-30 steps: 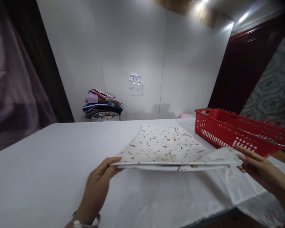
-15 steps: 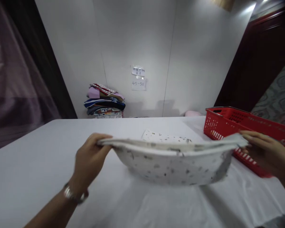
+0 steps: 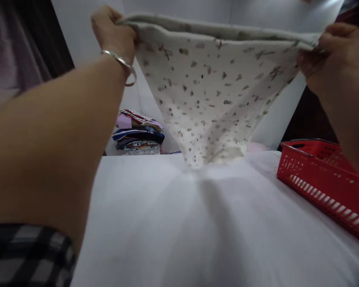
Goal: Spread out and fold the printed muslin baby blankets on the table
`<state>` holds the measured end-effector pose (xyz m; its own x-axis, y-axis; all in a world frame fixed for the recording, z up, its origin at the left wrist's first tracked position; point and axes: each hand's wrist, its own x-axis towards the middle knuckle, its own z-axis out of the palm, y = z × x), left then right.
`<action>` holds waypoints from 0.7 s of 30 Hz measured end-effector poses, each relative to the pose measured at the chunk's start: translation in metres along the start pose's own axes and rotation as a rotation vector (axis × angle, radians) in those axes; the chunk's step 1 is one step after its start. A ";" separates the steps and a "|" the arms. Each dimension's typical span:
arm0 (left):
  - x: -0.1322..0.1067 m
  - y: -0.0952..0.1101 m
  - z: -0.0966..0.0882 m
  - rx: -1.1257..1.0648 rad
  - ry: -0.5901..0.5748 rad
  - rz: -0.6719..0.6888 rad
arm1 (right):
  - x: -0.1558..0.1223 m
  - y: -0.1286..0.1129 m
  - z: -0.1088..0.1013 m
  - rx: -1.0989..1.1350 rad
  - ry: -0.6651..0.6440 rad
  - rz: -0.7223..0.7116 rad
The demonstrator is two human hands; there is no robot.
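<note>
A white cloth with small dark speckled prints [image 3: 215,87] hangs in the air above the white table [image 3: 173,223]. My left hand [image 3: 112,34], with a metal bangle on the wrist, is closed on the cloth's upper left corner. My right hand [image 3: 332,50] is closed on its upper right corner. The cloth sags in a V between them, and its lowest part touches the table near the far edge.
A red plastic basket [image 3: 323,179] stands on the table at the right. A stack of folded coloured fabrics [image 3: 137,131] lies behind the table against the white wall. A dark curtain hangs at the left.
Both hands have lifted the cloth from the table up to head height. It went from lying flat and folded to hanging stretched between them.
</note>
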<state>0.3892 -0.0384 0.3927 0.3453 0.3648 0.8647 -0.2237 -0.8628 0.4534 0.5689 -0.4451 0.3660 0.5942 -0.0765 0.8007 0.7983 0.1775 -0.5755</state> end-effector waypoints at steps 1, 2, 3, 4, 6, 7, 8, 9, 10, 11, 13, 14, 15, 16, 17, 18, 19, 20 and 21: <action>-0.001 0.004 -0.013 -0.021 0.105 0.048 | -0.005 -0.006 -0.001 0.058 -0.031 -0.002; -0.008 0.006 -0.027 -0.019 0.206 0.081 | -0.014 -0.009 -0.003 0.124 -0.064 0.023; -0.022 0.008 -0.042 0.008 0.250 0.100 | -0.026 -0.009 -0.006 0.172 -0.089 0.058; -0.042 0.008 -0.056 0.062 0.232 0.104 | -0.042 -0.006 -0.009 0.180 -0.101 0.095; -0.098 0.005 -0.084 0.306 0.167 0.053 | -0.082 0.008 -0.018 0.165 -0.127 0.206; -0.132 0.001 -0.097 0.395 0.095 0.014 | -0.107 0.018 -0.023 0.157 -0.146 0.301; -0.170 -0.003 -0.108 0.459 0.013 -0.031 | -0.136 0.030 -0.030 0.161 -0.165 0.407; -0.209 -0.009 -0.117 0.509 -0.063 -0.095 | -0.167 0.041 -0.037 0.153 -0.189 0.519; -0.250 -0.016 -0.126 0.509 -0.173 -0.139 | -0.201 0.053 -0.046 0.124 -0.218 0.626; -0.292 -0.023 -0.133 0.498 -0.319 -0.189 | -0.237 0.064 -0.054 0.077 -0.267 0.735; -0.369 -0.037 -0.144 0.447 -0.501 -0.324 | -0.307 0.081 -0.071 -0.043 -0.353 0.923; -0.403 -0.043 -0.149 0.428 -0.549 -0.411 | -0.339 0.087 -0.079 -0.097 -0.407 0.992; -0.432 -0.047 -0.153 0.411 -0.582 -0.489 | -0.366 0.090 -0.086 -0.136 -0.455 1.050; -0.455 -0.050 -0.157 0.392 -0.611 -0.549 | -0.388 0.091 -0.091 -0.163 -0.495 1.110; -0.472 -0.051 -0.161 0.379 -0.614 -0.586 | -0.405 0.090 -0.096 -0.178 -0.518 1.159; -0.483 -0.051 -0.165 0.374 -0.613 -0.609 | -0.417 0.088 -0.099 -0.180 -0.530 1.189; -0.489 -0.050 -0.169 0.376 -0.603 -0.618 | -0.425 0.084 -0.101 -0.173 -0.532 1.199; -0.492 -0.047 -0.173 0.386 -0.586 -0.620 | -0.429 0.079 -0.103 -0.163 -0.528 1.196; -0.492 -0.045 -0.177 0.398 -0.570 -0.620 | -0.432 0.074 -0.104 -0.156 -0.527 1.190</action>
<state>0.0675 -0.1172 -0.0151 0.7180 0.6642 0.2082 0.4427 -0.6665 0.5998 0.3817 -0.5013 -0.0394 0.8576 0.4441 -0.2594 -0.1610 -0.2471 -0.9555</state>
